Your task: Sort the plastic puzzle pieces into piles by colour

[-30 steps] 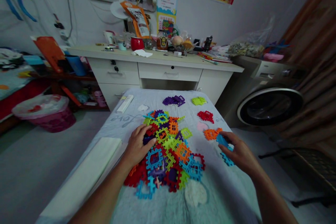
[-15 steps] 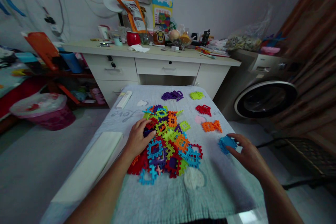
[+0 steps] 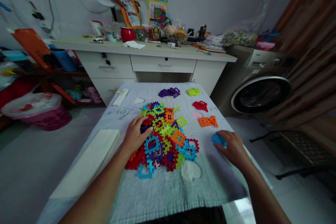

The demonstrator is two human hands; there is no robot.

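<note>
Mixed pile of plastic pieces [image 3: 168,133] on a cloth-covered counter [image 3: 157,199], washing machine [image 3: 243,66] off to the right

Left hand [image 3: 135,134] is on the pile's left edge, right hand's [image 3: 233,146] on the blue pieces [image 3: 217,140] near the right side; can't tell if either's gripping. Cluttered white drawer unit [image 3: 110,69] behind, pink bin [image 3: 51,119] on the floor at left.

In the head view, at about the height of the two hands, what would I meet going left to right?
Long, flat white slab → bare left hand → jumbled pile of multicoloured, notch-edged plastic pieces → blue plastic → bare right hand → dark woven seat with black legs.
</note>
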